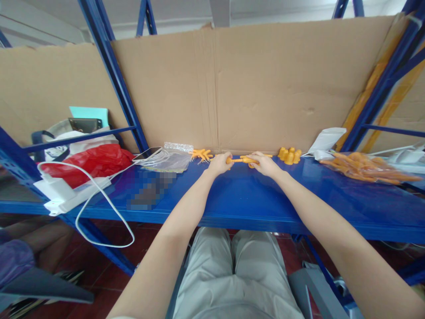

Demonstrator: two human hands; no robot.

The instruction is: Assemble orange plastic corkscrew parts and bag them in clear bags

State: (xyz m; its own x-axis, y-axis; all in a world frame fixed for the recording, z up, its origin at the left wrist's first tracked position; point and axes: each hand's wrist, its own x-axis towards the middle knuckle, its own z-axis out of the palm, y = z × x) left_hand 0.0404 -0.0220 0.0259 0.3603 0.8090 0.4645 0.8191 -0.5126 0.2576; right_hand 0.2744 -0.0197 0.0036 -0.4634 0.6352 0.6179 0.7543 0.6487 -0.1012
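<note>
My left hand [220, 164] is closed, with its fingertips around one end of an orange ribbed plastic piece [237, 160]. To its right, my right hand [264, 164] pinches the other end, where several orange parts show around the fingers. The exact shape of this piece is too small and too covered to make out. Left of my left hand lies a small pile of orange plastic pieces [201, 154] with thin silvery bits at their ends. Several orange cup-shaped pieces [290, 155] stand in a cluster beyond my right hand.
A clear bag of orange pieces [368, 167] lies on the blue shelf [245, 199] at right, near a white packet [327, 141]. Leftward are a flat plastic bag [169, 161], a red bag [89, 163] and a white power strip [78, 197] with a looping cable. Cardboard [265, 84] stands behind.
</note>
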